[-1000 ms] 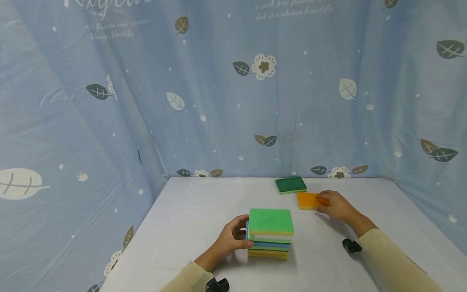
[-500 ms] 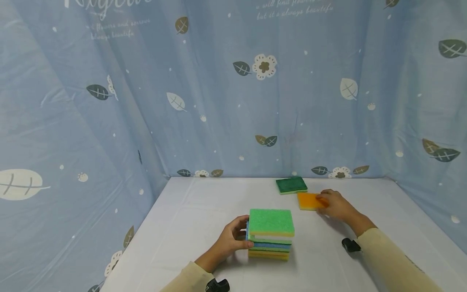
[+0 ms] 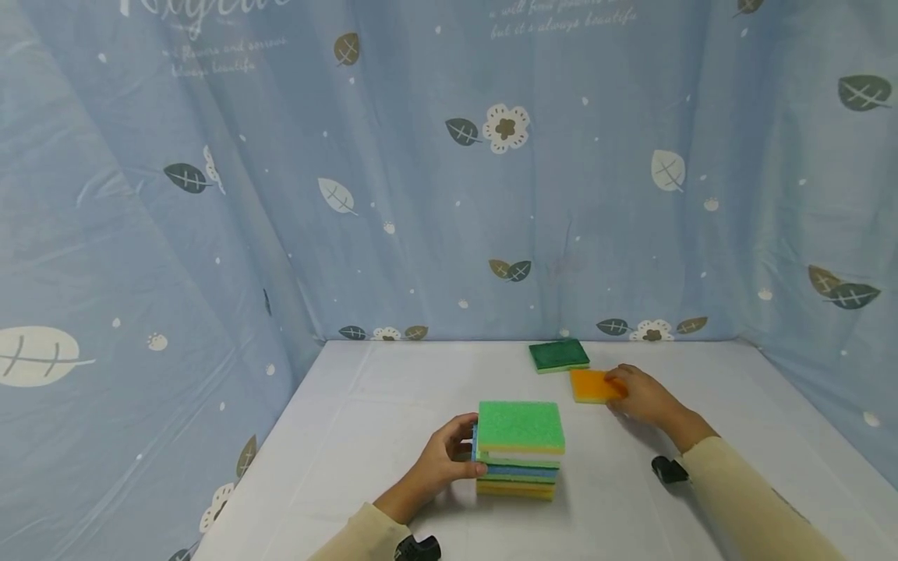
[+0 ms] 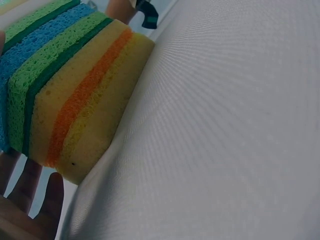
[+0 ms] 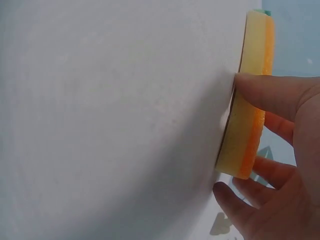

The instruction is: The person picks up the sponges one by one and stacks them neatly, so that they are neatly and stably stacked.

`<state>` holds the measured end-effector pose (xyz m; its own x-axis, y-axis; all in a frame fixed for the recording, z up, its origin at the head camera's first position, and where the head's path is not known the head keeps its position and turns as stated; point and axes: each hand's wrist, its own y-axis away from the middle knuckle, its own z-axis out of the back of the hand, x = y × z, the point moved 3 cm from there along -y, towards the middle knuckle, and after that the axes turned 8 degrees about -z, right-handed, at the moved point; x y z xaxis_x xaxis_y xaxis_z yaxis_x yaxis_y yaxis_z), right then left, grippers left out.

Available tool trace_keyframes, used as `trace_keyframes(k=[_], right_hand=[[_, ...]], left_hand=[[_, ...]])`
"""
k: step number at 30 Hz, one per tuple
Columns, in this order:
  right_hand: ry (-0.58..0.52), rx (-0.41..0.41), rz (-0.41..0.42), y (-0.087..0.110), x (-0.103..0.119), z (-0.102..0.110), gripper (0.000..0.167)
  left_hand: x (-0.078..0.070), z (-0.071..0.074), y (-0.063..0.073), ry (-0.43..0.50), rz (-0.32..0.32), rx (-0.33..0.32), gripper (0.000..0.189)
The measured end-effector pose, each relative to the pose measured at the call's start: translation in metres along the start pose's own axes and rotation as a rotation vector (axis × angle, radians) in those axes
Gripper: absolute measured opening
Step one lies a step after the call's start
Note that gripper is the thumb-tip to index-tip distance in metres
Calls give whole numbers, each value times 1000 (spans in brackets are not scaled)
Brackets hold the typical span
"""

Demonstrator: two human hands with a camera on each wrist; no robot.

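Stack of multicoloured rectangular sponges sits right of left hand, gripped thumb front, fingers behind; I read this as steadying. Right hand pinches right end of orange-and-yellow rectangular sponge, I judge for control; dark-green rectangular sponge lies beyond, leftward.

Sleeved arms reach forward and angle inward as a person's left hand grips from the side, thumb apart from curved fingers; the right hand, extended farther out, pinches between thumb and forefinger, its lower fingers spread.
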<state>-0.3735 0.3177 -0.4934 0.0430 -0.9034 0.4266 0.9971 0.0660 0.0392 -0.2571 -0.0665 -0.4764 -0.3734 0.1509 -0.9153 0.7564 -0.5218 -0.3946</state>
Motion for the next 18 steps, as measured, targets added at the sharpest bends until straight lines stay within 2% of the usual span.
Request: trace_keyframes(k=[9, 18], right_hand=[[-15, -15, 28, 3, 3, 2, 48], [-7, -25, 13, 2, 2, 3, 48]], left_hand=[[31, 8, 0, 4, -3, -10, 73], [36, 8, 0, -2, -8, -3, 73]])
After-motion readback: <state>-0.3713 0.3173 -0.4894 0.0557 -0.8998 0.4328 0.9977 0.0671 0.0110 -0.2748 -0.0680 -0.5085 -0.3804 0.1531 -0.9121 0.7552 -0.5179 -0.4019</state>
